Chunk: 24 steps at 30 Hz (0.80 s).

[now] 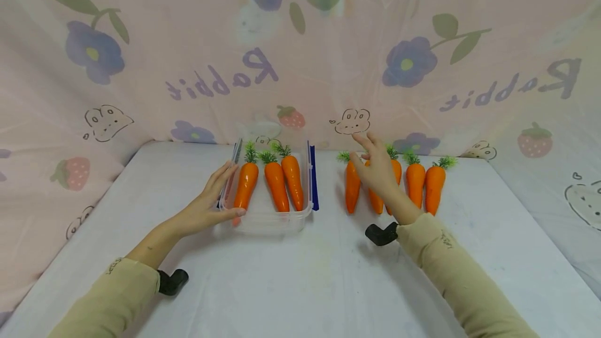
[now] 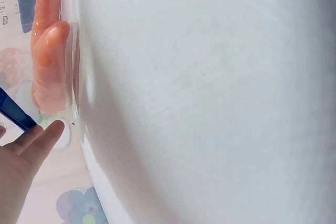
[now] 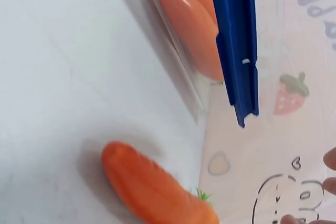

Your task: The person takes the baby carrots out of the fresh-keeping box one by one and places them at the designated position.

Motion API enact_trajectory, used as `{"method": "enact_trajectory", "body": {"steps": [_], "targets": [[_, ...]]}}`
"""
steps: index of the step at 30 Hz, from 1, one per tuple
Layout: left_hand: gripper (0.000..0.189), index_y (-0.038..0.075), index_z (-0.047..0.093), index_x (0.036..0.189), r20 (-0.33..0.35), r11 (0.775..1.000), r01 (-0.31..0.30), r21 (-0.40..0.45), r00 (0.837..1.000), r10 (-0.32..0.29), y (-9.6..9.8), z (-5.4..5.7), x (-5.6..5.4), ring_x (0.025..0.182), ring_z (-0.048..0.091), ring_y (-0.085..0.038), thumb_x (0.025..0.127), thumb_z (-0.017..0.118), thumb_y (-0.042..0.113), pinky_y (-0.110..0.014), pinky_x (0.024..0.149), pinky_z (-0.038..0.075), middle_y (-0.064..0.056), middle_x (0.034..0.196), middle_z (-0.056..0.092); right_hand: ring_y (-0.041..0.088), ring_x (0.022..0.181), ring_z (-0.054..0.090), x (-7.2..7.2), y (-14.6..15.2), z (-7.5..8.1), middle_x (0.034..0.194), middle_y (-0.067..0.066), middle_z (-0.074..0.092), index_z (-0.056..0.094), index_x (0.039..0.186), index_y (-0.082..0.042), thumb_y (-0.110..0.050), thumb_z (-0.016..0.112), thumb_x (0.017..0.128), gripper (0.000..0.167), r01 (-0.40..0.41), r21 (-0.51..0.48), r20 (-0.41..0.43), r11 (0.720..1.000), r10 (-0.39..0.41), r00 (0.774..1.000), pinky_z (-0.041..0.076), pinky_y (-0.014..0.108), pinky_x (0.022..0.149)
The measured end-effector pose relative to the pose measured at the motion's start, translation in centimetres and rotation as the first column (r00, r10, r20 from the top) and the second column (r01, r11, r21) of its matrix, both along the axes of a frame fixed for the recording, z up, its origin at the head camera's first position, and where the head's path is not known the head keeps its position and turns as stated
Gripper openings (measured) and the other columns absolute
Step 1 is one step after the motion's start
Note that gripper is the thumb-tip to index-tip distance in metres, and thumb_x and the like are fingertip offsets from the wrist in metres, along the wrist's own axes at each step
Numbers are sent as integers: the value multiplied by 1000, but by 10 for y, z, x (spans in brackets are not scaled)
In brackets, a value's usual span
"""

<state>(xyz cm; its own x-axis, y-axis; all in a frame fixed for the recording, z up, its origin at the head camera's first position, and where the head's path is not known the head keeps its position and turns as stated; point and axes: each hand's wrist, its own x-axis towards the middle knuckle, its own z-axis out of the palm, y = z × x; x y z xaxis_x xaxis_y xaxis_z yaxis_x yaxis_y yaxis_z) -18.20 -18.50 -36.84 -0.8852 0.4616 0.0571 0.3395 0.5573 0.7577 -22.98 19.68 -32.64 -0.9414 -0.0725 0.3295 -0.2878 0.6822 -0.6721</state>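
Three orange carrots with green tops (image 1: 276,184) lie side by side in a clear plastic box (image 1: 269,223). My left hand (image 1: 208,207) rests at the box's left side, fingers fairly straight along the wall and thumb at the near left corner; in the left wrist view its fingers (image 2: 42,142) reach toward a blue latch (image 2: 14,111). To the right of the box, several more carrots (image 1: 434,189) lie in a row on the white table. Over the left part of that row hovers my right hand (image 1: 379,171), fingers extended, holding nothing and partly hiding the carrots behind it.
A blue latch flap (image 1: 313,179) stands out along the box's right side. The white table (image 1: 281,286) ends at the back against a hanging pink cloth (image 1: 310,77) printed with flowers, strawberries and rabbits. Black wrist mounts (image 1: 381,234) stick out from both sleeves.
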Motion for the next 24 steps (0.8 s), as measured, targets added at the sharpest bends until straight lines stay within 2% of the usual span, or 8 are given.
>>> {"method": "enact_trajectory", "body": {"steps": [7, 16, 24], "targets": [[96, 33, 3, 154, 3, 1000, -5, 6, 1000, 5, -1, -1, 0, 145, 5, -44, 86, 71, 36, -78, 100, 17, -3, 161, -11, 46, 108, 58, 2, -18, 5, 153, 25, 24, 48, 141, -6, -19, 56, 95, 48, -71, 47, 16, 996, 70, 997, 50, 54, 91], [96, 30, 5, 155, -8, 1000, -7, 11, 1000, 7, -2, -2, 0, 145, 4, -43, 85, 72, 35, -78, 100, 16, -5, 161, -11, 42, 113, 59, 1, -46, 13, 155, 24, 22, 49, 141, -10, -23, 57, 95, 48, -193, 134, 109, 972, 179, 978, 52, 49, 91], [97, 30, 4, 155, -12, 1000, 2, 15, 1000, -1, 0, 1, 0, 146, 4, -43, 85, 72, 35, -77, 102, 16, -4, 161, -10, 40, 110, 62, -3, -65, 23, 154, 26, 22, 51, 139, -9, -24, 58, 94, 48, -236, 169, 132, 957, 216, 968, 54, 45, 88]]}}
